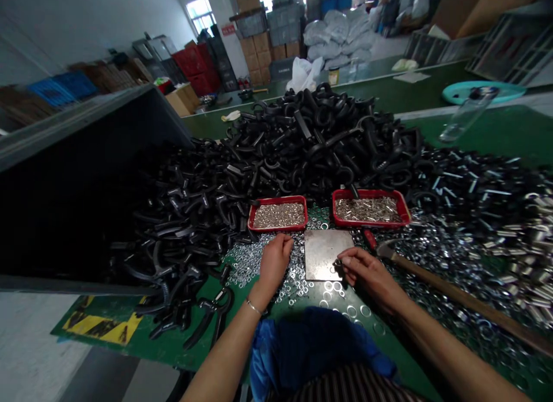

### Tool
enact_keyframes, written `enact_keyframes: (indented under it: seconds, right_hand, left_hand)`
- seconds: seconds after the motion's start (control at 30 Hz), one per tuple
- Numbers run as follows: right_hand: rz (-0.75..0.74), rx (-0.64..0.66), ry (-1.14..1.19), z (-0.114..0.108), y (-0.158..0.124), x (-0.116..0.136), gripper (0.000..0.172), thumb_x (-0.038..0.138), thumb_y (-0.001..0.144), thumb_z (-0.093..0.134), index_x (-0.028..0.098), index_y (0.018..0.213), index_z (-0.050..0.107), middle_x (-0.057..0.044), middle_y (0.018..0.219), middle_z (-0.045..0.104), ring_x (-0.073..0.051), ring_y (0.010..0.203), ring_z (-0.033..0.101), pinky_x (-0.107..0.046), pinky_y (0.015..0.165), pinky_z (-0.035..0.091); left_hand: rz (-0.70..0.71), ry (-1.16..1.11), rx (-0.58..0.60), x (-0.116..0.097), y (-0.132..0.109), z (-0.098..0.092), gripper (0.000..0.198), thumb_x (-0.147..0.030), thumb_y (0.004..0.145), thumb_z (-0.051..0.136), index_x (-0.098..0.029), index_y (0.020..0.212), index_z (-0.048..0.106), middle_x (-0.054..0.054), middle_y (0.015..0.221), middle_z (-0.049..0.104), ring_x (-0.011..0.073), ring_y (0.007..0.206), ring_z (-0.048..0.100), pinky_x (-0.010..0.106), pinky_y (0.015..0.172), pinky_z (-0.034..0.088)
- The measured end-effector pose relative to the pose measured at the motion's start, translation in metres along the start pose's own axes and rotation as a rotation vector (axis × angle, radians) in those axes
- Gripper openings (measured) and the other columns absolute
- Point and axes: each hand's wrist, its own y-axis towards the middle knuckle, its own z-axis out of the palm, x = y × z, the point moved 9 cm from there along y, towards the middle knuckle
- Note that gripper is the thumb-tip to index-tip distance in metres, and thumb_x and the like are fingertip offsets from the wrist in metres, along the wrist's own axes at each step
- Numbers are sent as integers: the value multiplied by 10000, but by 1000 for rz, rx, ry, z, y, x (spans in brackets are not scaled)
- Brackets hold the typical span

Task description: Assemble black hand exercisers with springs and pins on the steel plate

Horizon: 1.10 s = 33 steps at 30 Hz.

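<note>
Hundreds of black curved plastic parts (302, 143) heap across the far half of the green worktop (505, 131), above two red trays (277, 213) of small metal pieces. Loose steel washers (246, 264) spread toward the near edge, around a square steel plate (328, 254), with a wooden-handled hammer (458, 295) to the right. The left hand (274, 264) rests on the washers, fingers curled, whether gripping anything unclear. The right hand (369, 275) lies just beside the plate, fingers pinched together at its edge; anything between them is too small to tell.
</note>
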Motion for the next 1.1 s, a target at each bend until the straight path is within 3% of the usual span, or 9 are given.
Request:
enact_keyframes:
  seconds: [0.1,0.17,0.23,0.4,0.57,0.73,0.9,1.0,1.1]
  right_hand:
    - [-9,-4,12,-1,2,3,306,495,855,684,215,927,585,46,668,525,-106,561,464,-254,551,344]
    - [-27,-6,-22,0,3,5,316,501,853,684,215,930,572,51,644,525,-109,554,470,-256,554,336]
    - [-47,-15,-60,-1,4,7,309,498,863,671,215,924,564,53,623,519,-112,554,469,-259,564,334]
    - [-68,-69,-100,-13,-1,4,315,507,849,679,220,889,555,47,638,527,-117,551,457,-262,549,321]
    - [-67,-56,-88,-12,-3,4,291,490,871,662,219,912,563,48,609,532,-123,562,469,-268,578,338]
    - [-55,-10,-52,-3,-3,3,300,488,871,665,208,914,566,49,618,544,-116,555,473,-263,583,337]
    - [-42,-13,-39,-5,-3,-2,297,481,869,670,209,906,557,53,619,546,-113,546,475,-257,569,336]
    - [-40,-6,-31,-4,-2,-3,293,471,866,677,207,910,557,59,627,545,-109,545,484,-254,570,347]
    - [-40,-4,-40,-3,-2,-2,287,461,871,674,202,904,555,60,622,546,-103,542,483,-250,567,347]
  left_hand:
    - [-4,-295,135,-21,-7,20,229,-261,969,481,-196,1141,619,80,1068,684,167,832,651,309,794,510]
    - [-38,-468,300,-37,-12,44,242,-274,968,468,-188,1139,617,61,968,697,145,720,644,281,702,521]
    - [-42,-529,371,-51,-14,56,217,-301,949,505,-183,1059,651,42,872,685,151,729,641,277,702,517]
    - [5,-517,198,-57,-8,43,181,-310,863,641,-196,963,739,62,974,653,184,922,611,303,839,485]
    - [-236,-844,344,-49,-17,64,271,-358,837,666,-163,1021,704,47,846,683,164,751,637,295,715,520]
    - [-262,-786,280,-48,-21,65,247,-383,772,732,-149,850,713,40,788,699,151,698,645,268,671,518]
    - [-441,-1025,393,-43,-31,85,400,-432,724,772,-123,955,667,61,776,721,172,637,693,296,630,558]
    - [-416,-911,357,-37,-32,87,377,-477,735,756,-135,827,624,14,653,672,101,449,575,206,440,441]
    - [-353,-889,337,-39,-32,83,349,-475,803,702,-133,855,656,9,677,669,69,450,541,179,435,405]
